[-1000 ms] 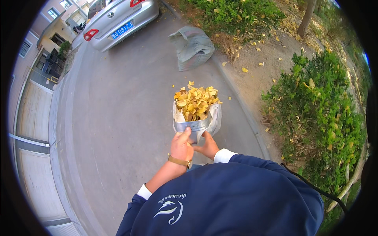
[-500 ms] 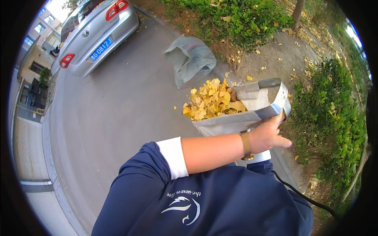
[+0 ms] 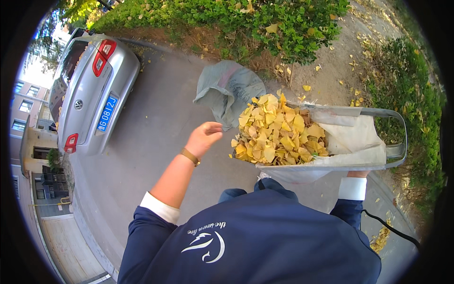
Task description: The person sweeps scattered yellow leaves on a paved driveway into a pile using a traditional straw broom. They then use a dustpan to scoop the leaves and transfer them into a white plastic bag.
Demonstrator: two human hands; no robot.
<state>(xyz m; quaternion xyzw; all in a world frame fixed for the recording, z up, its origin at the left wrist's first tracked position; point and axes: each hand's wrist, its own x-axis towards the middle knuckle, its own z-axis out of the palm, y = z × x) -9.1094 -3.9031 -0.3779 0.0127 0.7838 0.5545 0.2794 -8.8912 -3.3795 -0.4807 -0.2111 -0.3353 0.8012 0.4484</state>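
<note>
A long, metal-framed white scoop (image 3: 357, 137) lies crosswise before me, its left end heaped with yellow fan-shaped leaves (image 3: 279, 130). My right hand (image 3: 358, 173) is at the scoop's near side, toward its right end; it seems to hold the scoop from below, but its fingers are hidden. In the air left of the leaf heap is my left hand (image 3: 205, 138), empty, with fingers loosely bent and thumb apart. It touches nothing. Just beyond the leaves, a grey-green woven sack (image 3: 236, 87) rests on the pavement, its mouth gaping toward me.
A silver car (image 3: 90, 99) is parked at the far left on the grey pavement (image 3: 142, 175). Green hedges (image 3: 279, 33) border the far side, and more shrubs (image 3: 402, 104) grow at right beside bare soil with fallen leaves. A black cable (image 3: 392, 229) runs by my right sleeve.
My left hand has left the scoop's right end and swung left past the leaf heap. The scoop has come more fully into view, shifted right, with its inside turned up toward me.
</note>
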